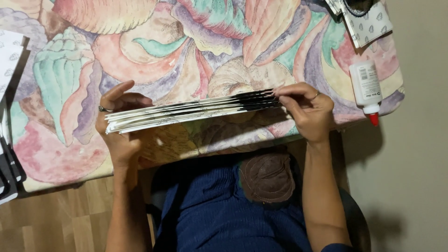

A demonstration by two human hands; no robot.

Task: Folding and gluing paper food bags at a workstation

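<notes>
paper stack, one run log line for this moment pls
left hand: grips stack end | right hand: pinches other end | paper stack: held edge-on above patterned cloth | glue bottle: lying right, untouched

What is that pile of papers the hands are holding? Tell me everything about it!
The stack of sheets looks like stiff white paper or card, many layers pressed together and seen edge-on. The edges are white on one end and smudged black toward the other. It lies level above the colourful shell-patterned cloth. The left hand grips the white end and the right hand pinches the dark end. What is on the sheets' faces is hidden.
</notes>
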